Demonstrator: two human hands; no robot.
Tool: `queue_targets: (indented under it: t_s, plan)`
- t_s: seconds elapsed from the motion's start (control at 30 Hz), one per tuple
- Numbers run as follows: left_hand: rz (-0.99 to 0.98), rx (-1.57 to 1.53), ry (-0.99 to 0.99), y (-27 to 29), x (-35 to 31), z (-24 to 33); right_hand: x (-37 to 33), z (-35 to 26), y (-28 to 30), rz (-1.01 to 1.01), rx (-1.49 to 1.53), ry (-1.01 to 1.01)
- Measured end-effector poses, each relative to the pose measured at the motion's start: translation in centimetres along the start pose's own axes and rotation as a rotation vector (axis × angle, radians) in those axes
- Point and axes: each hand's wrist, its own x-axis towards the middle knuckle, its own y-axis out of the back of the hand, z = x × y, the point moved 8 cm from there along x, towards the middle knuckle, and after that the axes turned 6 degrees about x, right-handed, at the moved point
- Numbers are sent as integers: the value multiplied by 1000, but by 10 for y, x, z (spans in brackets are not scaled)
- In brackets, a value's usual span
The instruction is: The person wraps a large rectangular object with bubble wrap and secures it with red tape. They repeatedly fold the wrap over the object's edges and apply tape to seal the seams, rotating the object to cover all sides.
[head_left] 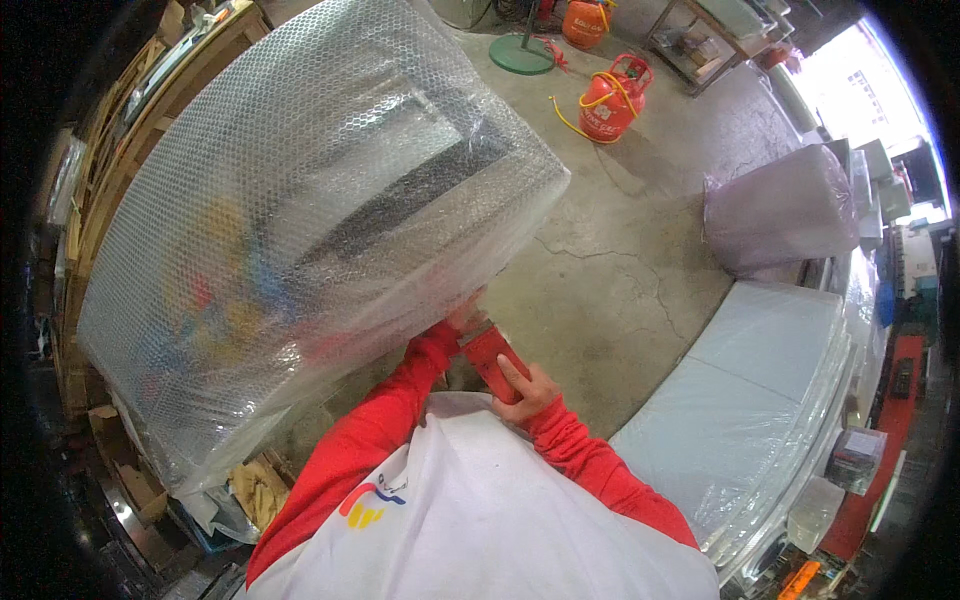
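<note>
A large item wrapped in clear bubble wrap [330, 200] stands in front of me on the left. Through the wrap I make out grey and dark bands and blurred coloured shapes. My left hand [466, 316] is at its near right edge, its fingers partly hidden and blurred against the wrap. Close beside it, my right hand [532, 393] grips a red, block-shaped hand tool [493, 365], with the thumb laid along its top. A narrow, darker edge shows at the tool's far end, next to my left wrist. I cannot tell exactly what kind of tool it is.
On the concrete floor [600, 270] stand a red gas cylinder [612, 105] with a yellow hose and another gas cylinder [585, 24]. A round green base [521, 55] is nearby. At right are wrapped pale panels [750, 370] and a pinkish wrapped bundle [780, 210]. Wooden shelving [165, 100] lines the left.
</note>
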Motion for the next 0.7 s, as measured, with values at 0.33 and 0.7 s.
queue_targets:
  t_s: [0.33, 0.7]
  plan:
    - [97, 207, 229, 73, -14, -22, 2, 13, -22, -50, 6, -102]
    - [142, -120, 609, 107, -54, -44, 36, 44, -104, -29, 58, -127]
